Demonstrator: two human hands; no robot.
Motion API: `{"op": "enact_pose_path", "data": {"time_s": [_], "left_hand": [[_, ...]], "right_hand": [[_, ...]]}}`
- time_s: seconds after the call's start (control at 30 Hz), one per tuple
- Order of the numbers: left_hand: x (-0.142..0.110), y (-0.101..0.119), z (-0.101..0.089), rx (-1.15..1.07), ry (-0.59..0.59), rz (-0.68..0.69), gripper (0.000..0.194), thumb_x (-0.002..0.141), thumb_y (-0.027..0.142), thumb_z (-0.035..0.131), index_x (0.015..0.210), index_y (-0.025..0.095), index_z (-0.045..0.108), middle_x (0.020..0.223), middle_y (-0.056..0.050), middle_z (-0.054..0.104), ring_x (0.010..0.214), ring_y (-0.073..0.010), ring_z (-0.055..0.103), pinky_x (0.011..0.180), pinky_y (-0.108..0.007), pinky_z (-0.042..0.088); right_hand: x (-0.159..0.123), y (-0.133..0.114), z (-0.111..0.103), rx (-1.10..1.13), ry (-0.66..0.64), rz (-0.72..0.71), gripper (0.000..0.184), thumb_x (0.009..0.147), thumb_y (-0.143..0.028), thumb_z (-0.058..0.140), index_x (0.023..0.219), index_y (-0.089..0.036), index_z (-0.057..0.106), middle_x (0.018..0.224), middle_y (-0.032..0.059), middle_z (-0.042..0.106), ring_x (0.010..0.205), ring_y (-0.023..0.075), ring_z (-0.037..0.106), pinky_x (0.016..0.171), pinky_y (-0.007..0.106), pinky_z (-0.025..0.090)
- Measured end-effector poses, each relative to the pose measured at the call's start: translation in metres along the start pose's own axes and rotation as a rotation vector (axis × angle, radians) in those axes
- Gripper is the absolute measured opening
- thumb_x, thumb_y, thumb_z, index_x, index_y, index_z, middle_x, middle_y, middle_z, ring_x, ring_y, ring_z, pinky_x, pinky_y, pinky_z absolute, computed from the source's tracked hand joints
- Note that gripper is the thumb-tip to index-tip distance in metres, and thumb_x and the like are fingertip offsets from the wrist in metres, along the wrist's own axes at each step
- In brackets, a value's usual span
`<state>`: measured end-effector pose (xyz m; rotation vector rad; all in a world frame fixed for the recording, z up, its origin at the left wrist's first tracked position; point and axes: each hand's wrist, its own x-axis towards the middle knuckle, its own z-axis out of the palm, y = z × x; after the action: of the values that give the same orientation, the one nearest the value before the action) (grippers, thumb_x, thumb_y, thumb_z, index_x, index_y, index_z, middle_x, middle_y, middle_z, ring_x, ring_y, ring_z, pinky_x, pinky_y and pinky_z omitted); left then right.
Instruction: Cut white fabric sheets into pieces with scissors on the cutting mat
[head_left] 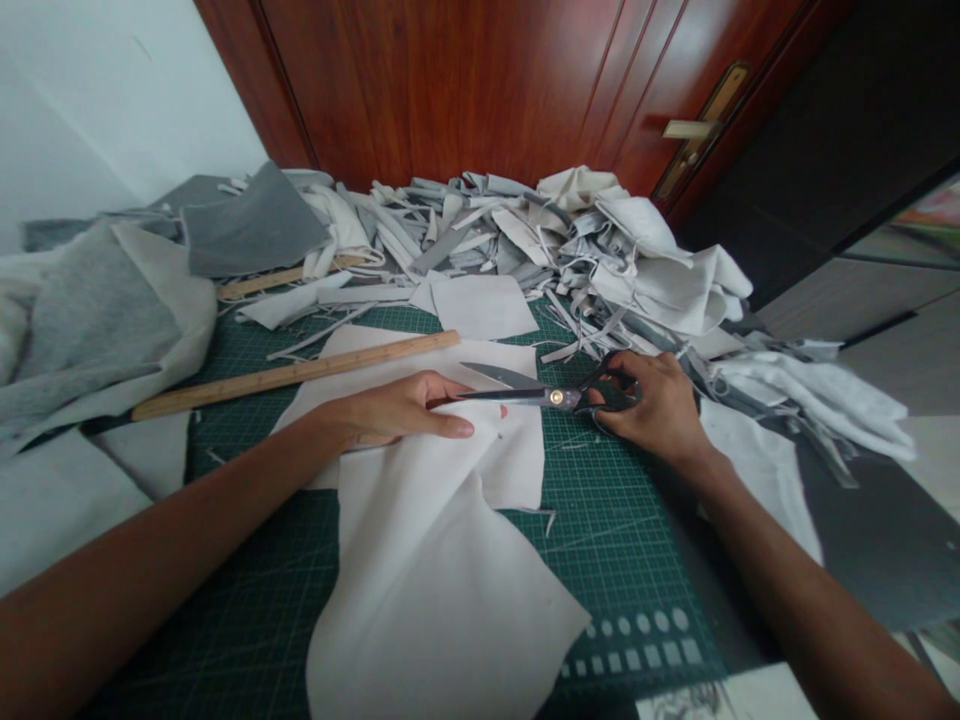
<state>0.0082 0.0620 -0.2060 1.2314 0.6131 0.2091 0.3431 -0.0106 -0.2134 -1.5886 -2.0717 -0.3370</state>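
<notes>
My right hand grips the black handles of a pair of scissors, whose blades are parted and point left. The lower blade lies along the top edge of a white piece of fabric. My left hand pinches that edge between thumb and fingers, close to the blade tips. The fabric drapes toward me in soft folds over the mat. Beneath it lies another white fabric piece with a small reddish mark near the scissors.
A green cutting mat covers the table. A wooden ruler lies at left. Grey and white fabric scraps pile along the back, before a brown door. More cloth is heaped at left; a dark cabinet stands right.
</notes>
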Motion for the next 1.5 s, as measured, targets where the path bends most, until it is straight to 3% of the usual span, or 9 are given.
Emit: {"op": "enact_pose_path", "data": {"time_s": [0.13, 0.5, 0.67, 0.9, 1.23, 1.5], "left_hand": [[0.000, 0.002, 0.001, 0.036, -0.012, 0.025, 0.047, 0.076, 0.028, 0.089, 0.121, 0.022, 0.077, 0.121, -0.007, 0.077, 0.095, -0.0178, 0.073, 0.079, -0.022, 0.058], [0.000, 0.001, -0.001, 0.038, -0.018, 0.000, 0.043, 0.071, 0.036, 0.092, 0.110, 0.023, 0.081, 0.103, -0.005, 0.080, 0.080, -0.0162, 0.071, 0.070, -0.022, 0.055], [0.000, -0.003, -0.006, 0.069, -0.006, 0.026, 0.039, 0.071, 0.033, 0.092, 0.106, 0.022, 0.080, 0.105, -0.005, 0.080, 0.086, -0.0172, 0.071, 0.074, -0.023, 0.056], [-0.001, 0.000, -0.005, 0.030, -0.061, 0.007, 0.051, 0.070, 0.031, 0.091, 0.118, 0.020, 0.077, 0.110, -0.008, 0.079, 0.087, -0.0195, 0.073, 0.072, -0.024, 0.058], [-0.004, 0.001, -0.007, -0.117, -0.116, -0.034, 0.051, 0.073, 0.038, 0.090, 0.119, 0.018, 0.077, 0.097, -0.007, 0.080, 0.075, -0.0163, 0.072, 0.065, -0.020, 0.057], [-0.003, 0.005, -0.009, -0.003, -0.165, -0.075, 0.053, 0.079, 0.040, 0.086, 0.126, 0.018, 0.074, 0.097, -0.008, 0.081, 0.076, -0.0190, 0.074, 0.066, -0.023, 0.058]], "right_hand": [[0.000, -0.002, -0.001, -0.034, 0.012, -0.013, 0.021, 0.080, -0.039, 0.066, 0.093, -0.022, 0.062, 0.076, 0.0024, 0.067, 0.072, 0.0242, 0.062, 0.081, 0.038, 0.043], [0.002, -0.017, -0.009, -0.231, -0.027, -0.078, 0.016, 0.086, -0.037, 0.061, 0.085, -0.021, 0.061, 0.073, 0.0051, 0.065, 0.073, 0.0254, 0.058, 0.081, 0.040, 0.035], [0.003, -0.025, -0.008, -0.233, -0.038, -0.097, 0.016, 0.087, -0.036, 0.059, 0.081, -0.021, 0.061, 0.071, 0.0055, 0.064, 0.073, 0.0257, 0.054, 0.080, 0.040, 0.033], [0.006, -0.017, 0.003, -0.257, -0.091, -0.161, 0.016, 0.086, -0.038, 0.057, 0.079, -0.023, 0.059, 0.066, 0.0056, 0.064, 0.077, 0.0282, 0.054, 0.080, 0.041, 0.033], [0.006, -0.013, 0.003, -0.244, -0.171, -0.193, 0.013, 0.087, -0.035, 0.059, 0.084, -0.023, 0.056, 0.069, 0.0081, 0.064, 0.080, 0.0302, 0.053, 0.080, 0.042, 0.032], [-0.001, -0.016, 0.000, -0.250, -0.173, -0.204, 0.012, 0.082, -0.031, 0.062, 0.086, -0.022, 0.055, 0.067, 0.0066, 0.063, 0.077, 0.0289, 0.054, 0.078, 0.040, 0.032]]}}
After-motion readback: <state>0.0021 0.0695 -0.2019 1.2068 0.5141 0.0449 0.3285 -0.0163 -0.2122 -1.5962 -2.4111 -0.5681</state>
